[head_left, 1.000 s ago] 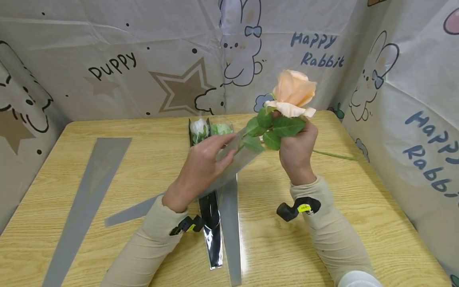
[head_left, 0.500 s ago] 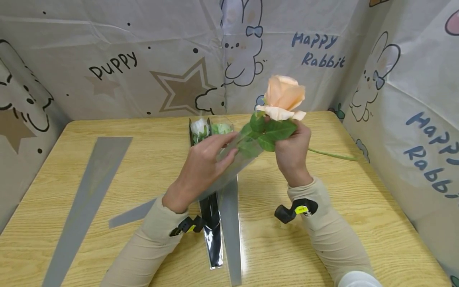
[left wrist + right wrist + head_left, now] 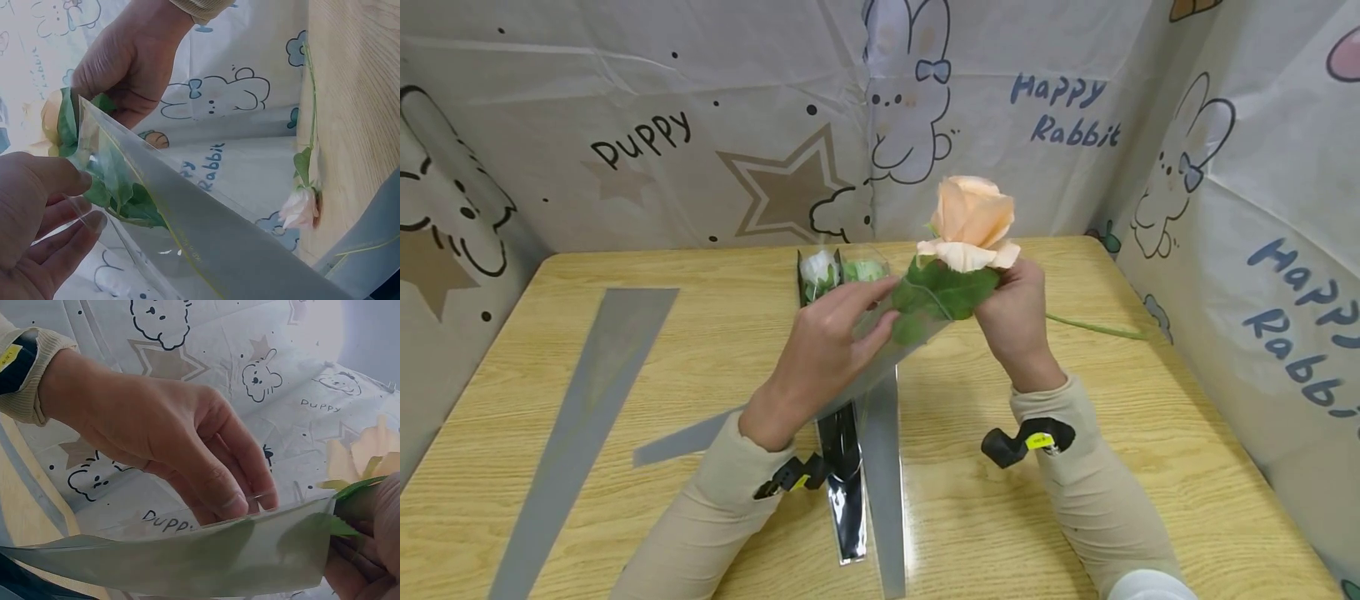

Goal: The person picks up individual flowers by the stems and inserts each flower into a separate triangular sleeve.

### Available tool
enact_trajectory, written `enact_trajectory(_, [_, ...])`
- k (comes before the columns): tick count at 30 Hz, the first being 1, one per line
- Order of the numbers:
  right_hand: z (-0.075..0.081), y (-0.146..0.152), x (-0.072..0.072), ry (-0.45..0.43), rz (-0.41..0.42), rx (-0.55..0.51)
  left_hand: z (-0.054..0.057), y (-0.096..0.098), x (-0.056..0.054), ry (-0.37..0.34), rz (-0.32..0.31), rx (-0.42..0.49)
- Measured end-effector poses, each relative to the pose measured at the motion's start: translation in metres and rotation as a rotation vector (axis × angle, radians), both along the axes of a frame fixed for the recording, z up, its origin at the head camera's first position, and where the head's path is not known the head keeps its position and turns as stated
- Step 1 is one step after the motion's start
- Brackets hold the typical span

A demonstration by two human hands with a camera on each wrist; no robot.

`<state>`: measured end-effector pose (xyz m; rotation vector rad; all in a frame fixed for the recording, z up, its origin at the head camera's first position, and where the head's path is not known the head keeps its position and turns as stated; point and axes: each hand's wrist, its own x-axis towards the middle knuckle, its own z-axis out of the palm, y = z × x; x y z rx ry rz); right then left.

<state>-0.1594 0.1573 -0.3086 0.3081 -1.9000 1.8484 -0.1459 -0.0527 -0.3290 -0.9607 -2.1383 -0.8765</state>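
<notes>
Gripping the peach rose (image 3: 970, 237) under its bloom (image 3: 976, 208) with right hand (image 3: 1018, 321); left hand (image 3: 823, 350) is pinching the flower sleeve (image 3: 212, 219) near its mouth. Rose is hanging between both hands above the bench (image 3: 985, 533), bloom nearer the right, leaves (image 3: 958, 290) lying partly inside, long axis running down-left along sleeve.

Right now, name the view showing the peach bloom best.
Head view, because the peach bloom sits clear and fully in frame. The left wrist view has it washed out, partly behind a leaf; the right wrist view crops it.
</notes>
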Motion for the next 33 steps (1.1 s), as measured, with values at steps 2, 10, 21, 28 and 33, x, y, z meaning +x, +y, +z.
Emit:
enact_trajectory(2, [0.002,0.003,0.001,-0.017,0.018,0.027,0.001,0.000,0.001,0.007,0.000,0.001])
enact_trajectory(10, [0.007,0.012,0.003,-0.086,0.076,0.156,0.003,0.001,0.002,0.031,-0.011,0.006])
enact_trajectory(21, [0.011,0.020,0.001,-0.138,0.094,0.208,0.004,0.002,0.003,0.064,-0.018,0.013])
enact_trajectory(28, [0.011,0.022,0.003,-0.135,0.111,0.205,0.004,0.002,0.004,0.069,-0.035,0.023])
enact_trajectory(33, [0.009,0.024,0.003,-0.110,0.120,0.211,0.004,0.002,0.005,0.076,-0.036,0.035])
